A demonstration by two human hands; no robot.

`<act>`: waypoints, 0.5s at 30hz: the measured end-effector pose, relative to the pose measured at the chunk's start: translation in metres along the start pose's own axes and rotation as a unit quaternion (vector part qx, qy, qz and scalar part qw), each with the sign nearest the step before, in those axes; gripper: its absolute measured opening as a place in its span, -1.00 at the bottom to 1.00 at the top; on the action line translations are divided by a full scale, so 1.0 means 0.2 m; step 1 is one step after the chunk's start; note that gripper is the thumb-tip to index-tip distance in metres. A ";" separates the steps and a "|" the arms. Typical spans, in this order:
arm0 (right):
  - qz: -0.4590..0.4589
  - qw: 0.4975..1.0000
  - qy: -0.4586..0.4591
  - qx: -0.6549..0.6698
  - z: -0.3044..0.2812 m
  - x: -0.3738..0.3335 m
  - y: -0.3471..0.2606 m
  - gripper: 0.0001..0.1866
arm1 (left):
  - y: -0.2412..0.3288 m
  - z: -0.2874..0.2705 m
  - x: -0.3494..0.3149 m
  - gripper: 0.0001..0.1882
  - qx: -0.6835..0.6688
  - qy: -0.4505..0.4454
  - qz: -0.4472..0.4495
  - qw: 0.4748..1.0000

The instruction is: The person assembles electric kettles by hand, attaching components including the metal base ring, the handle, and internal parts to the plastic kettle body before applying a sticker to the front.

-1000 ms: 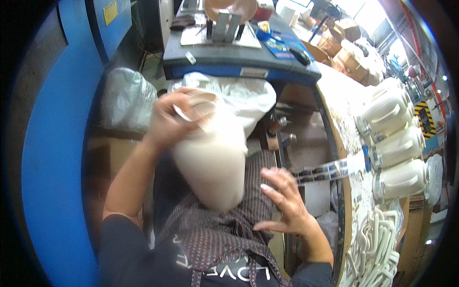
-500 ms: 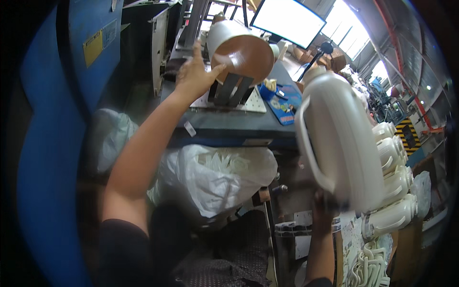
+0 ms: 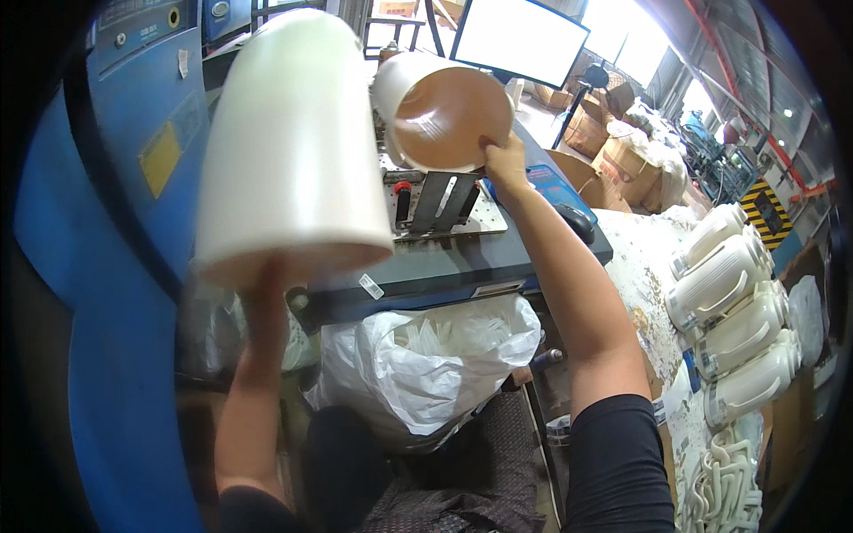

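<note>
My left hand (image 3: pixel 270 274) reaches up into the open bottom of a large white plastic cylinder shell (image 3: pixel 289 142) and holds it raised at the upper left; its fingers are hidden inside. My right hand (image 3: pixel 505 162) grips the rim of a second white shell with a tan inside (image 3: pixel 440 111). That shell lies tilted on a metal fixture (image 3: pixel 442 200) on the grey machine table (image 3: pixel 462 262).
A blue machine cabinet (image 3: pixel 115 186) fills the left. A white bag of white plastic parts (image 3: pixel 426 355) sits below the table. White jugs (image 3: pixel 733 306) lie in a row at right, with white handles (image 3: pixel 729 489) below them. Behind are a monitor (image 3: pixel 520 40) and cardboard boxes (image 3: pixel 622 155).
The view has tilted up from my lap to the machine table. Half a second ago my left hand touched the shell on the fixture; now my right hand grips it and my left holds a shell raised.
</note>
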State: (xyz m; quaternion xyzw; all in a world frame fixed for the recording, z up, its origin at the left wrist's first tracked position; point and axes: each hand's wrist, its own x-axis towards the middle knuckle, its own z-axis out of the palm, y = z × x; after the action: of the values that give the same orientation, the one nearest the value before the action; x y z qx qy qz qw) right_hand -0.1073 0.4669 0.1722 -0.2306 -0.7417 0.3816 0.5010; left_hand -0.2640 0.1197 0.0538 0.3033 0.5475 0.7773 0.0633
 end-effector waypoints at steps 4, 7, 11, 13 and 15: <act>-0.113 0.989 -0.040 -0.081 -0.03 -0.01 0.08 -0.52 | -0.13 -0.39 -0.47 -0.17 0.132 0.016 -0.104 0.986; -0.166 0.971 -0.077 -0.157 -0.13 0.00 0.00 -0.48 | -0.18 -0.46 -0.77 -0.13 0.138 -0.015 -0.173 0.975; -0.133 0.929 -0.100 -0.331 -0.18 -0.02 -0.12 -0.37 | -0.17 -0.36 -0.93 -0.07 0.150 -0.084 -0.183 0.968; -0.131 0.914 -0.099 -0.371 -0.24 0.02 -0.09 -0.31 | -0.20 -0.26 -0.94 -0.05 0.144 -0.130 -0.165 0.967; -0.109 0.899 -0.118 -0.407 -0.15 0.03 -0.12 -0.27 | -0.19 -0.22 -0.95 -0.02 0.151 -0.150 -0.140 0.967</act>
State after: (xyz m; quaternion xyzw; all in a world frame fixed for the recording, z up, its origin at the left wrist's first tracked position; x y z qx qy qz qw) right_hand -0.0810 0.4664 0.2009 -0.2852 -0.9068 0.0136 0.3102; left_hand -0.1422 0.0173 -0.0663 0.3430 0.6799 0.6145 0.2060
